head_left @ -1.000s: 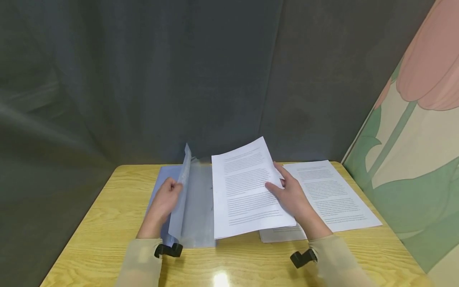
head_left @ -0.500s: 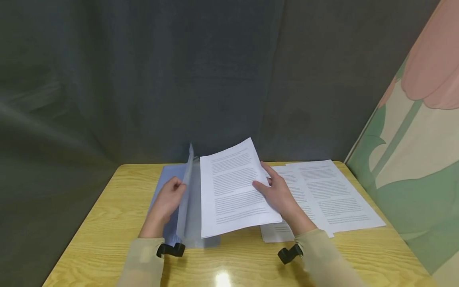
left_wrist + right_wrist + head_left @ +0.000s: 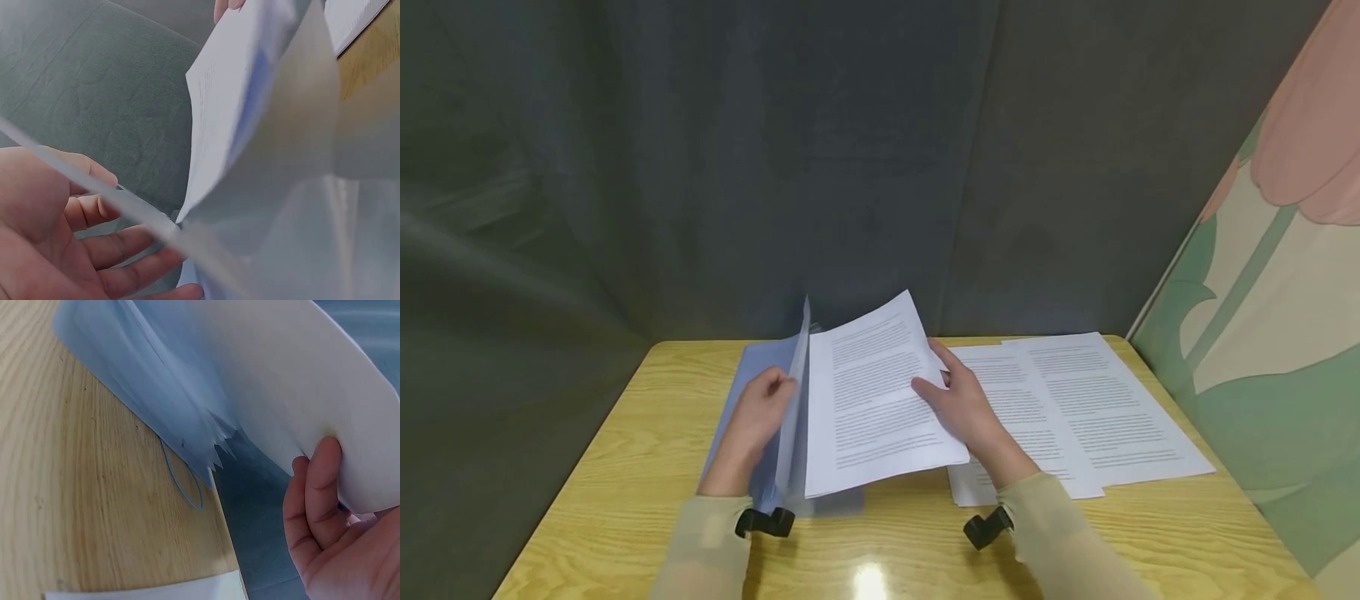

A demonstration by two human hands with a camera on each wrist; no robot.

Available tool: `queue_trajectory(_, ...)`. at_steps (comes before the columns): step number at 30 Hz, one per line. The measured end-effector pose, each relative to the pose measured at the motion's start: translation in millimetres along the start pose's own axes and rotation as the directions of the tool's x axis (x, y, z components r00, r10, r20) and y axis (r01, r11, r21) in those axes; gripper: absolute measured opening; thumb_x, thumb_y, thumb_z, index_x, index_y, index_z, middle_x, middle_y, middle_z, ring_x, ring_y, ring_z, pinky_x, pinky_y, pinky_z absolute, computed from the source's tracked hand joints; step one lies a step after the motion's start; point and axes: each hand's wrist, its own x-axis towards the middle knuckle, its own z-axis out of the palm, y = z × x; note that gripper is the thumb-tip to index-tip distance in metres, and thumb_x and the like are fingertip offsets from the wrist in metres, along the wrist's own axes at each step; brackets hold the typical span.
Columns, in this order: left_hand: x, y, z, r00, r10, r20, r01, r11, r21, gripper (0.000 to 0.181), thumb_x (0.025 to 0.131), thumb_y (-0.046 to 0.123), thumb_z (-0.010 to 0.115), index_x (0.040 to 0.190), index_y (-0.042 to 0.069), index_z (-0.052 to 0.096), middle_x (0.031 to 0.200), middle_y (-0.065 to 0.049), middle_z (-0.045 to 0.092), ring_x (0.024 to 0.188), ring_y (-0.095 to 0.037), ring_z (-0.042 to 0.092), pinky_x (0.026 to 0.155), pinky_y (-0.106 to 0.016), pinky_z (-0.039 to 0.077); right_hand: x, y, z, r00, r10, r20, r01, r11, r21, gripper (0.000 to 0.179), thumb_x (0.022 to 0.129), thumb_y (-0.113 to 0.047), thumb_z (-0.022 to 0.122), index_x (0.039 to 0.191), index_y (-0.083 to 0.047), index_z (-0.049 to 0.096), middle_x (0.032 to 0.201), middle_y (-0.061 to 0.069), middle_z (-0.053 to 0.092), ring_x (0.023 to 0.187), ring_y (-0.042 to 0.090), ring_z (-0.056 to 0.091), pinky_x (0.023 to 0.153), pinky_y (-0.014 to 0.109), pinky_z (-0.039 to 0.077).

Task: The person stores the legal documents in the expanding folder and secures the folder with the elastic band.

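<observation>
A translucent blue plastic folder [image 3: 765, 354] lies spread at the left of the table. My left hand [image 3: 758, 412] pinches the edge of its clear flap [image 3: 787, 442] and holds it raised; in the left wrist view this flap crosses in front of the fingers [image 3: 134, 269]. My right hand [image 3: 958, 408] grips the right edge of several printed sheets [image 3: 872, 400], thumb on top and fingers beneath. The sheets tilt over the folder, their left edge right at the raised flap. From the right wrist, their blank underside [image 3: 300, 375] shows beside the folder's pleated end [image 3: 215, 434].
Two more piles of printed paper, one [image 3: 1000, 375] overlapped by the other [image 3: 1097, 400], lie at the right of the wooden table [image 3: 610, 433]. A thin blue cord loop [image 3: 201, 503] sticks out from the folder. Dark cloth [image 3: 850, 167] hangs behind.
My right hand has carried the sheets left over the folder, uncovering more of the left paper pile. The left hand has shifted slightly right, and the flap stands more upright.
</observation>
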Motion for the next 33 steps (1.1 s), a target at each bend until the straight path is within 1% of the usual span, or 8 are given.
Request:
queue_trajectory(2, 0.7, 0.0, 1.5, 1.0, -0.006, -0.011, 0.005, 1.0, -0.002, 0.016, 0.108, 0.013, 0.056, 0.094, 0.005, 0.06, 0.084, -0.006, 0.051, 0.082, -0.025, 0.049, 0.072, -0.038, 0.04, 0.8, 0, 3, 1.0, -0.003, 0.001, 0.003, 1.0, 0.006, 0.078, 0.108, -0.017, 0.071, 0.175, -0.024, 0.03, 0.132, 0.021, 0.073, 0.09, 0.027, 0.08, 0.073, 0.039, 0.064)
queue_trajectory(6, 0.9, 0.5, 3.3, 1.0, -0.012, -0.024, 0.011, 1.0, -0.012, 0.015, 0.106, 0.013, 0.058, 0.095, 0.004, 0.063, 0.085, -0.007, 0.055, 0.084, -0.025, 0.051, 0.073, -0.037, 0.041, 2.6, 0, 9, 1.0, 0.003, -0.006, -0.003, 1.0, 0.001, 0.079, 0.108, -0.017, 0.071, 0.175, -0.026, 0.031, 0.135, 0.02, 0.072, 0.091, 0.025, 0.079, 0.074, 0.038, 0.063)
queue_trajectory(11, 0.4, 0.6, 4.2, 0.999, -0.006, -0.031, 0.005, 1.0, -0.024, 0.016, 0.106, 0.013, 0.059, 0.094, 0.004, 0.064, 0.084, -0.007, 0.056, 0.082, -0.024, 0.051, 0.071, -0.036, 0.041, 3.8, -1, 18, 1.0, 0.002, -0.016, -0.002, 1.0, 0.003, 0.079, 0.108, -0.018, 0.072, 0.175, -0.026, 0.031, 0.138, 0.02, 0.071, 0.092, 0.025, 0.079, 0.075, 0.039, 0.063)
queue_trajectory(14, 0.5, 0.1, 4.8, 0.999, -0.008, -0.034, 0.007, 1.0, -0.028, 0.016, 0.106, 0.013, 0.059, 0.094, 0.004, 0.065, 0.085, -0.007, 0.058, 0.082, -0.024, 0.051, 0.071, -0.035, 0.041, 4.1, -1, 23, 1.0, -0.01, -0.018, 0.01, 1.0, 0.006, 0.079, 0.108, -0.017, 0.071, 0.175, -0.022, 0.03, 0.137, 0.021, 0.07, 0.091, 0.025, 0.079, 0.075, 0.039, 0.063)
queue_trajectory(18, 0.2, 0.9, 5.0, 0.999, -0.021, -0.039, 0.02, 0.999, -0.025, 0.017, 0.107, 0.015, 0.058, 0.096, 0.004, 0.066, 0.088, -0.009, 0.062, 0.082, -0.024, 0.053, 0.072, -0.035, 0.042, 4.8, -1, 28, 1.0, -0.02, -0.012, 0.02, 1.0, 0.006, 0.079, 0.108, -0.017, 0.07, 0.175, -0.021, 0.029, 0.134, 0.021, 0.071, 0.088, 0.025, 0.079, 0.073, 0.039, 0.063)
queue_trajectory(21, -0.5, 3.0, 4.6, 0.999, -0.024, -0.04, 0.023, 0.999, -0.026, 0.017, 0.107, 0.016, 0.058, 0.096, 0.004, 0.065, 0.087, -0.008, 0.061, 0.081, -0.024, 0.052, 0.071, -0.035, 0.041, 6.0, -1, 29, 1.0, -0.027, -0.015, 0.027, 1.0, -0.009, 0.078, 0.108, -0.018, 0.071, 0.175, -0.022, 0.03, 0.134, 0.02, 0.071, 0.087, 0.024, 0.079, 0.073, 0.039, 0.063)
queue_trajectory(28, -0.2, 3.2, 4.3, 0.999, -0.02, -0.04, 0.02, 1.0, -0.006, 0.017, 0.107, 0.016, 0.058, 0.094, 0.006, 0.064, 0.08, -0.005, 0.054, 0.077, -0.024, 0.05, 0.068, -0.035, 0.04, 10.9, 0, 28, 0.998, -0.041, -0.038, 0.038, 0.996, -0.078, 0.077, 0.109, -0.02, 0.07, 0.175, -0.022, 0.03, 0.139, 0.022, 0.069, 0.093, 0.023, 0.078, 0.079, 0.039, 0.062)
queue_trajectory(33, -0.9, 3.3, 4.2, 0.999, -0.01, -0.042, 0.01, 1.0, -0.006, 0.018, 0.107, 0.015, 0.058, 0.093, 0.006, 0.063, 0.076, -0.003, 0.05, 0.073, -0.023, 0.048, 0.066, -0.035, 0.039, 11.6, -1, 35, 0.998, -0.048, -0.041, 0.045, 0.996, -0.072, 0.078, 0.108, -0.019, 0.07, 0.175, -0.021, 0.031, 0.138, 0.022, 0.07, 0.092, 0.023, 0.078, 0.079, 0.039, 0.062)
